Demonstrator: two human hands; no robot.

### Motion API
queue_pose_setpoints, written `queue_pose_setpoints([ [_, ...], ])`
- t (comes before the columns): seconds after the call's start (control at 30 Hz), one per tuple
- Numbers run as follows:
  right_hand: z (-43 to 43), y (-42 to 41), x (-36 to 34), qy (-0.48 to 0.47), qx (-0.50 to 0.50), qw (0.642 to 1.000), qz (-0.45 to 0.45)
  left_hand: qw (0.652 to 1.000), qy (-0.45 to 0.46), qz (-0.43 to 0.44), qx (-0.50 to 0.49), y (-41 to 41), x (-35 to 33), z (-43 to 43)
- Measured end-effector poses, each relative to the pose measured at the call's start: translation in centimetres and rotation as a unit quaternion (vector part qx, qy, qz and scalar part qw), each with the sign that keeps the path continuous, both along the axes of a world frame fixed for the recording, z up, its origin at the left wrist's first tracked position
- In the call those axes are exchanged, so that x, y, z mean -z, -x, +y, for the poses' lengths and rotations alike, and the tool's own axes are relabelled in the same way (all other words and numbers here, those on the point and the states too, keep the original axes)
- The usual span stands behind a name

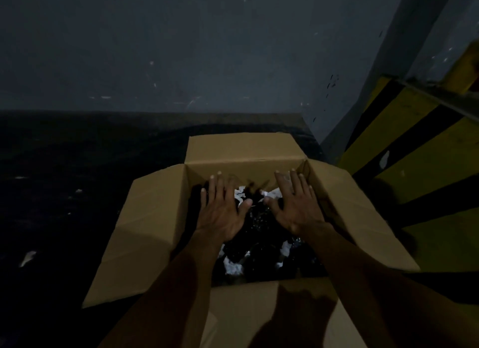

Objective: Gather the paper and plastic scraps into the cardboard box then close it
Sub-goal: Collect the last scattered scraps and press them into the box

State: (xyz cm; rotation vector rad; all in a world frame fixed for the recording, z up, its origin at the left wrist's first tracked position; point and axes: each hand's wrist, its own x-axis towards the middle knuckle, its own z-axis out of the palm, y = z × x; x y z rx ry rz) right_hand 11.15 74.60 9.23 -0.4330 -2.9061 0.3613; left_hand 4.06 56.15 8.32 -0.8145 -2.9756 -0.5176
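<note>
The left hand [223, 215] and right hand [298, 210] are flat, palms down, fingers [214, 189] spread wide, holding nothing. Under the fingers, white paper and dark plastic scraps [234, 267] lie in the open brown cardboard box [153, 218]. Its four flaps [241, 148] fold outward around the fingers. A white scrap [27, 258] lies on the dark floor [64, 166], far left.

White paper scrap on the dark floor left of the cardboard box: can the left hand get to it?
Probably yes. The left hand is open and empty over the brown cardboard box, and only the box's spread-out left flap lies between it and the white paper scrap.
</note>
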Motion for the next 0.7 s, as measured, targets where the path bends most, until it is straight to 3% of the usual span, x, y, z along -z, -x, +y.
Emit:
queue_pose_setpoints([
  [0.27, 1.0, 2.0, 3.2, -0.001, -0.015, 0.998, -0.056, 0.998, 0.063, -0.022, -0.005, 1.8, 2.6, 0.3],
  [0.7, 1.1, 3.2, 4.9, 0.034, -0.021, 0.992, -0.119, 0.997, 0.056, -0.05, -0.002, 2.9, 5.1, 1.5],
])
